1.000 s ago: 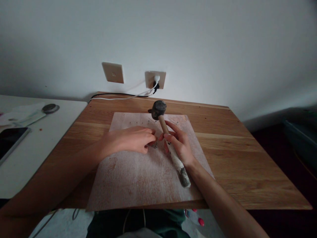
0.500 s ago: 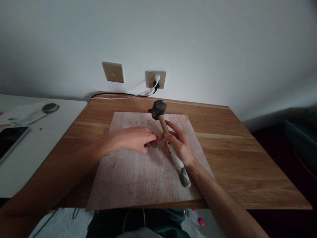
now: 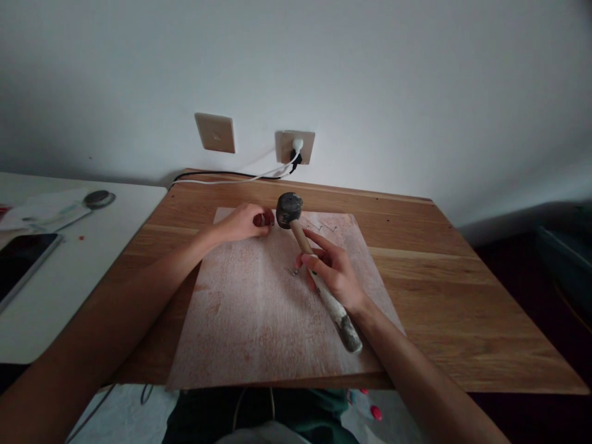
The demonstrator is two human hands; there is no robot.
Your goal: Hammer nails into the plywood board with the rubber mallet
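Note:
My right hand (image 3: 335,271) is wrapped round the handle of a rubber mallet (image 3: 326,299), which has a black head and a worn, white-smeared wooden handle. The mallet's head is raised above a pale wooden board (image 3: 231,327). Near the board's far edge, my left hand (image 3: 245,222) has its fingers pinched together beside the mallet head; what they hold is too small and hidden to make out. A few loose nails (image 3: 292,271) lie mid-board by my right fingertips. More thin nails (image 3: 326,226) show behind the mallet, at the board's far right.
Under the board is a brown wooden table (image 3: 444,296) against a wall. A wall socket (image 3: 284,148) has white and black cables plugged in. On a white table (image 3: 124,216) at left are a phone (image 3: 28,253) and a round dark object (image 3: 97,198).
My left hand has moved from the loose nails mid-board to the far edge, up and to the left. The mallet head has shifted slightly left; my right hand keeps its grip.

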